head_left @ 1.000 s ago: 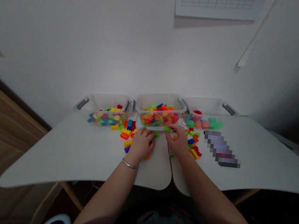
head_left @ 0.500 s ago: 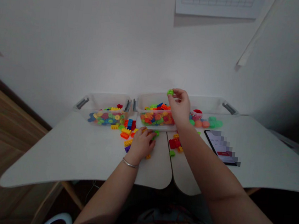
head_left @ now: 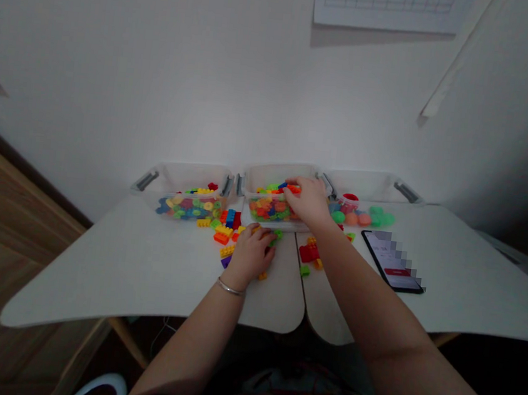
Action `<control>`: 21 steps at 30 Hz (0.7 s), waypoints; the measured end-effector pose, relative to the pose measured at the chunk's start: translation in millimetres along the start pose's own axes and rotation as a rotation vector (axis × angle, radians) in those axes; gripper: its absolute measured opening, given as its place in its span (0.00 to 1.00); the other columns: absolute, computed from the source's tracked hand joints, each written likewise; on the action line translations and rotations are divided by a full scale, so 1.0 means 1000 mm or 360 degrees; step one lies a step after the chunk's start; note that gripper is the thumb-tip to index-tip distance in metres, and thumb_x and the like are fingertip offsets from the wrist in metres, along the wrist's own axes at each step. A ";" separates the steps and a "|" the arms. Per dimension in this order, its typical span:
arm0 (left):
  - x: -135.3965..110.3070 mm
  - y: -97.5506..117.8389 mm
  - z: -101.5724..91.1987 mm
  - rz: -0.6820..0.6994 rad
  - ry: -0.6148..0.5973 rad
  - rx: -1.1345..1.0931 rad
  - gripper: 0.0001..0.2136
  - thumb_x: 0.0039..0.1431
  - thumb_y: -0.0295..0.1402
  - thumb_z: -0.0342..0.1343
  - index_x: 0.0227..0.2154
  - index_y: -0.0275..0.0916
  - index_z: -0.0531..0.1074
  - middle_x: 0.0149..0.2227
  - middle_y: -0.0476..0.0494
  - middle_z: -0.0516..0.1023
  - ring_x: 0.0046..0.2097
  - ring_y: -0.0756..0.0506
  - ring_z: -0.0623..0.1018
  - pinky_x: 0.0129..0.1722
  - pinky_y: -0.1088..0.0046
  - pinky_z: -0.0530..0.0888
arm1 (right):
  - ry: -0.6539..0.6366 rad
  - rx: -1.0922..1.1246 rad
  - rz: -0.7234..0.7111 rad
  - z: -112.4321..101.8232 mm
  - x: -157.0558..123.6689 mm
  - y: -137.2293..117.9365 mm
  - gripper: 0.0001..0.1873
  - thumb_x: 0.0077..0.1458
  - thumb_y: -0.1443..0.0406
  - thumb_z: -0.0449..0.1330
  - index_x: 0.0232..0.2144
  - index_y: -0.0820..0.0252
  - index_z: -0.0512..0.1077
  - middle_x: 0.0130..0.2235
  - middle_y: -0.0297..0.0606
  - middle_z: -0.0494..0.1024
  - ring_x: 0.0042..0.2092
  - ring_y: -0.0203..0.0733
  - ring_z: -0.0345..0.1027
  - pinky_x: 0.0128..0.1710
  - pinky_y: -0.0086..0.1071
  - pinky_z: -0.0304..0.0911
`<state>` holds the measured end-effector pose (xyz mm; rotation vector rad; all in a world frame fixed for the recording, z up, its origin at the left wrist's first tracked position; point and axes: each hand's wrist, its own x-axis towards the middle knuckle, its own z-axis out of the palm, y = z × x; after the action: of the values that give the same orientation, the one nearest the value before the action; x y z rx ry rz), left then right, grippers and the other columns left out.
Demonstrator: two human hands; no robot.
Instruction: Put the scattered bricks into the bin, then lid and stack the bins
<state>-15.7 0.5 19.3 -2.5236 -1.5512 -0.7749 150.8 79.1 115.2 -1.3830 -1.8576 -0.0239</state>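
Note:
My left hand (head_left: pixel 252 254) rests palm down among loose toy bricks on the white table. Its fingers are spread, and a green brick (head_left: pixel 278 235) lies by the fingertips. Yellow bricks (head_left: pixel 224 231) and a purple brick (head_left: pixel 226 261) lie to its left; what is under the palm is hidden. My right hand (head_left: pixel 309 200) reaches over the rim of the middle clear bin (head_left: pixel 266 174). Its fingers are apart above orange bricks (head_left: pixel 295 189) in the pile, and no green brick shows in them.
A clear bin (head_left: pixel 172 175) of colourful pieces stands at left. Another clear bin (head_left: pixel 364 181) at right has a red-topped cup (head_left: pixel 350 200) and green and orange round pieces by it. A phone (head_left: pixel 392 261) lies on the right table (head_left: pixel 463 275). Red bricks (head_left: pixel 309 253) lie near the table seam.
My right hand has moved down from above the middle bin to its bricks. The green brick it held is out of sight. My left hand has stayed in place.

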 end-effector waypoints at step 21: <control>0.003 0.016 -0.008 0.0127 0.0122 0.0206 0.14 0.62 0.35 0.52 0.48 0.41 0.74 0.48 0.41 0.77 0.54 0.35 0.69 0.51 0.50 0.69 | 0.0000 -0.0378 0.0501 -0.001 -0.149 0.109 0.31 0.54 0.54 0.56 0.56 0.66 0.66 0.59 0.58 0.64 0.61 0.62 0.54 0.60 0.55 0.50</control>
<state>-4.2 -7.4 30.3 -2.4177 -1.4196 -0.7270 251.5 4.2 -20.1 -1.8271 -1.6574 -0.0866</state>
